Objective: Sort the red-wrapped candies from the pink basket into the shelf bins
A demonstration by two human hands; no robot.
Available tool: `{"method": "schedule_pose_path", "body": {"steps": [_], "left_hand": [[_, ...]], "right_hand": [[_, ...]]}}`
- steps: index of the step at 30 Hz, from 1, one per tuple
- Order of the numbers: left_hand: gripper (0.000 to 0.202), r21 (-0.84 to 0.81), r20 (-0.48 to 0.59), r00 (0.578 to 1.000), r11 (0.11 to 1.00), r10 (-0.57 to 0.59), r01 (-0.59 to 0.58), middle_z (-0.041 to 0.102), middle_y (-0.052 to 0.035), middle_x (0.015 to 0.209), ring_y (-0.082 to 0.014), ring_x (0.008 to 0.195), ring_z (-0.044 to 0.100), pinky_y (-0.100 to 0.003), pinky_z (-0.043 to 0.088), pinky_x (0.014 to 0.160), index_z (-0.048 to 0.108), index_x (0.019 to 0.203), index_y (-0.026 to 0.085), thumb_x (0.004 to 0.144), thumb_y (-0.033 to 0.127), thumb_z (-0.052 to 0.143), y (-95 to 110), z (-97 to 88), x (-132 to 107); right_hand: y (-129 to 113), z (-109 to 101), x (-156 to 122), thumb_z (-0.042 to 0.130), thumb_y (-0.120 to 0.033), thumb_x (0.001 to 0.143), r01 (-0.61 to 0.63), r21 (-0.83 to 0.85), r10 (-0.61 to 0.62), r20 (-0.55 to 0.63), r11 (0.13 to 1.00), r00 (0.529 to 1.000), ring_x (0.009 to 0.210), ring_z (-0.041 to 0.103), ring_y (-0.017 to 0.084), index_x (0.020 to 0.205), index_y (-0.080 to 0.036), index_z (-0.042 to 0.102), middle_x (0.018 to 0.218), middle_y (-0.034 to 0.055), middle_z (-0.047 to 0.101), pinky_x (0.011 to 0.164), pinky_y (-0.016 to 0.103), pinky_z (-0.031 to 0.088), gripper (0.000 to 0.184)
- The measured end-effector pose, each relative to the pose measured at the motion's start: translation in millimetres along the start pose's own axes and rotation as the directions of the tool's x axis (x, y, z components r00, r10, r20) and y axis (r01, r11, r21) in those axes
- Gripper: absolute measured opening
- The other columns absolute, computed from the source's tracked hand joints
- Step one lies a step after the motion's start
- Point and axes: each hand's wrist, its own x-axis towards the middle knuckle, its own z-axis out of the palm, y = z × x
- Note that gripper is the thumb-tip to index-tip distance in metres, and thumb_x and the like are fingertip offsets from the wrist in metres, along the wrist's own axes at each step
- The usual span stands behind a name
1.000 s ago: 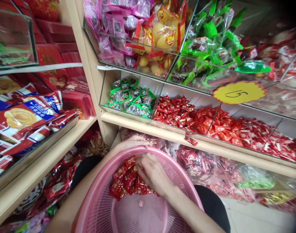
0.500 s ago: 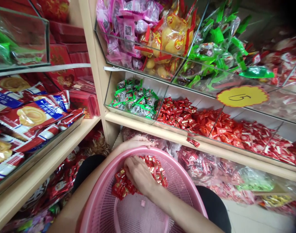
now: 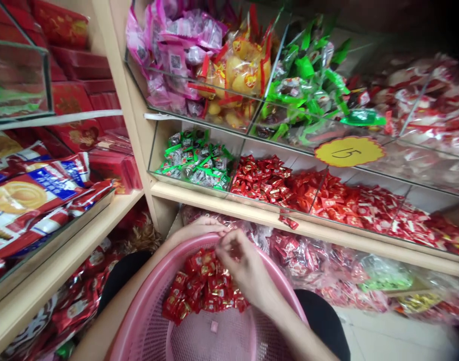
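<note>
Nearest me, at the bottom centre of the frame, is a round pink mesh basket between two dark-clad knees. Its open mouth tilts up toward my view; being round, it shows no long axis. I judge it light and slightly springy plastic, best held by its thick rolled rim.

Inside, left of centre, lies a heap of small red-wrapped candies. The packets point every way, with no shared axis. They look light, with slick, crinkly wrappers likely to slide over each other; I would take one across its plump middle.

Over the heap's right side is the right hand, thumb and fingertips drawn close together; I cannot tell whether that grip has a candy. Beyond it, the left hand lies bent along the far rim, touching it; how firmly, I cannot tell.

Farther off, a pale wooden shelf edge bears one loose red packet, its long axis sloping down to the right. Behind are bins of red candies and green-wrapped sweets.
</note>
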Motion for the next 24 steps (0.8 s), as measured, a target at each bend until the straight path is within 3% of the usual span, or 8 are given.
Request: {"method": "schedule_pose_path", "body": {"steps": [3,5,6,9,14,18,21,24], "left_hand": [[0.045,-0.017,0.015,1.0,1.0,-0.023,0.024,0.07,-0.0087,0.097,-0.021,0.088,0.061,-0.029,0.044,0.081,0.072,0.101,0.012,0.073,0.046,0.068,-2,-1.7,4],[0.04,0.038,-0.011,0.999,0.999,-0.036,0.036,0.07,-0.0074,0.096,-0.02,0.089,0.062,-0.029,0.043,0.082,0.072,0.098,0.014,0.075,0.046,0.066,-3,-4.4,6],[0.036,0.043,0.014,1.0,0.999,-0.024,0.024,0.068,-0.0082,0.104,-0.0204,0.095,0.061,-0.028,0.042,0.086,0.073,0.093,0.014,0.077,0.045,0.065,-4,-5.8,8],[0.031,0.01,0.04,0.999,1.0,-0.009,0.009,0.064,-0.0092,0.117,-0.0219,0.103,0.059,-0.029,0.041,0.09,0.069,0.075,0.013,0.079,0.044,0.064,-3,-8.1,9],[0.035,0.099,0.004,0.998,0.993,-0.059,0.059,0.067,-0.0072,0.097,-0.019,0.091,0.059,-0.026,0.042,0.082,0.07,0.094,0.014,0.082,0.045,0.059,5,-3.2,6],[0.035,0.111,-0.012,0.998,0.992,-0.063,0.064,0.065,-0.0076,0.106,-0.0186,0.092,0.058,-0.024,0.042,0.081,0.069,0.082,0.013,0.083,0.046,0.058,10,-0.5,5],[0.034,0.123,-0.014,0.996,0.989,-0.084,0.085,0.065,-0.005,0.095,-0.0158,0.082,0.057,-0.022,0.042,0.074,0.069,0.093,0.015,0.085,0.045,0.056,9,-1.4,6],[0.032,0.085,-0.006,0.995,0.992,-0.098,0.099,0.065,-0.0049,0.095,-0.0176,0.088,0.058,-0.024,0.042,0.078,0.067,0.085,0.014,0.085,0.044,0.056,8,-2.2,6]], "right_hand": [[-7,-33,8,0.07,-0.025,0.074,-0.08,0.434,0.203,-0.246,0.898,0.948,0.062,0.052,0.008,0.08,-0.021,0.05,0.076,-0.0047,0.059,0.058,0.021,0.048,0.022],[-5,-51,9,0.077,-0.023,0.067,-0.082,0.641,0.346,-0.298,0.763,0.89,0.061,0.055,0.006,0.079,-0.021,0.052,0.075,-0.0059,0.061,0.058,0.019,0.051,0.029],[-3,-57,9,0.079,-0.02,0.064,-0.081,0.711,0.4,-0.294,0.698,0.868,0.061,0.057,0.006,0.08,-0.02,0.053,0.074,-0.0062,0.062,0.058,0.019,0.052,0.031],[5,-69,7,0.081,-0.012,0.06,-0.092,0.844,0.517,-0.233,0.528,0.823,0.058,0.06,0.006,0.078,-0.018,0.055,0.07,-0.006,0.064,0.06,0.018,0.055,0.033],[10,-78,5,0.078,-0.005,0.06,-0.099,0.949,0.619,-0.114,0.299,0.777,0.062,0.065,0.008,0.076,-0.017,0.057,0.069,-0.0027,0.067,0.059,0.014,0.055,0.029],[10,-86,4,0.075,-0.005,0.064,-0.143,0.977,0.614,0.016,0.159,0.789,0.065,0.065,0.007,0.08,-0.015,0.06,0.072,-0.0012,0.068,0.058,0.01,0.054,0.024],[11,-91,2,0.076,-0.007,0.065,-0.212,0.975,0.567,0.139,0.064,0.812,0.067,0.065,0.005,0.082,-0.013,0.06,0.072,-0.0009,0.066,0.058,0.008,0.052,0.025],[12,-92,-1,0.076,-0.008,0.065,-0.251,0.968,0.522,0.207,0.015,0.828,0.07,0.064,0.005,0.08,-0.013,0.059,0.073,-0.0013,0.066,0.061,0.007,0.052,0.024]]}}
